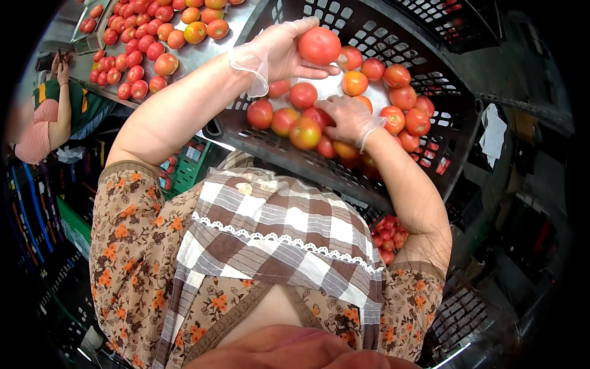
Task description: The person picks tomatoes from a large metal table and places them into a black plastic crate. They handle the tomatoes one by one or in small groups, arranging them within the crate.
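Observation:
A large red tomato (pixel 319 45) rests in my left hand (pixel 286 50), which wears a clear thin glove and is raised over the far left side of a black plastic crate (pixel 449 99). Lower down inside the crate, my right hand (pixel 346 117), gloved the same way, has its fingers on a red tomato (pixel 319 117); whether it grips the fruit is unclear. Red and orange-yellow tomatoes lie around it along the near side and the right end of the crate. A pale sheet shows between them on the crate's bottom.
Many tomatoes are spread on a metal table (pixel 237 23) at the upper left. A person in a striped top (pixel 39 138) stands beyond it. Another black crate (pixel 461 23) is at the upper right. A green crate (pixel 191 161) with packed tomatoes sits below, left of the black crate.

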The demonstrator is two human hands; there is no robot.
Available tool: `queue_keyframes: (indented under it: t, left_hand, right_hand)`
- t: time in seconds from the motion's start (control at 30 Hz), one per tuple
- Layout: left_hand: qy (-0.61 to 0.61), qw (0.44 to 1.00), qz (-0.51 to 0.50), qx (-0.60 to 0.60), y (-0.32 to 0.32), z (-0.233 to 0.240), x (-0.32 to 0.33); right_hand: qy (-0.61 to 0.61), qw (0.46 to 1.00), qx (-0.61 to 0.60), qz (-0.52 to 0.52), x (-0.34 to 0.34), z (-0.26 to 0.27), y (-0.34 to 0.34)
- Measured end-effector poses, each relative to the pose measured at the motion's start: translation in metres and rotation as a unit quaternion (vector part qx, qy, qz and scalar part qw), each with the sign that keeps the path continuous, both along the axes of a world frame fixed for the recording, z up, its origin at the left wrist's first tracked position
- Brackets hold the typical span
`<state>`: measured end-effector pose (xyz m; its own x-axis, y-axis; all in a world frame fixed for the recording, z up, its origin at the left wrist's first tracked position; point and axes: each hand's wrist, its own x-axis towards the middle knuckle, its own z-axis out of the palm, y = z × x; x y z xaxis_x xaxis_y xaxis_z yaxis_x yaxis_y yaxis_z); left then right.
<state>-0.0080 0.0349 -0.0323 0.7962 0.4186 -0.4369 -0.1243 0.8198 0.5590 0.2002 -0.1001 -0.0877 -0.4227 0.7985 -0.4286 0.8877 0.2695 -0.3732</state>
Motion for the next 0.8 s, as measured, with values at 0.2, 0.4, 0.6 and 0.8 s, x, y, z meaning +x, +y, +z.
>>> queue_keyframes:
  t: [0.2, 0.4, 0.6, 0.8]
  left_hand:
    - [0.037, 0.997, 0.059, 0.024, -0.004, 0.007, 0.003]
    - [0.061, 0.987, 0.11, 0.098, -0.012, 0.018, 0.005]
    - [0.084, 0.98, 0.144, 0.11, -0.007, 0.012, 0.007]
    - [0.115, 0.97, 0.114, 0.182, -0.008, 0.0, 0.013]
  right_hand:
    - [0.033, 0.995, -0.073, -0.063, -0.012, -0.016, 0.005]
    - [-0.022, 0.995, -0.071, -0.064, -0.016, -0.025, 0.008]
    - [-0.022, 0.993, -0.059, -0.095, -0.012, -0.012, 0.011]
    - [0.381, 0.888, -0.031, -0.257, 0.023, 0.013, 0.011]
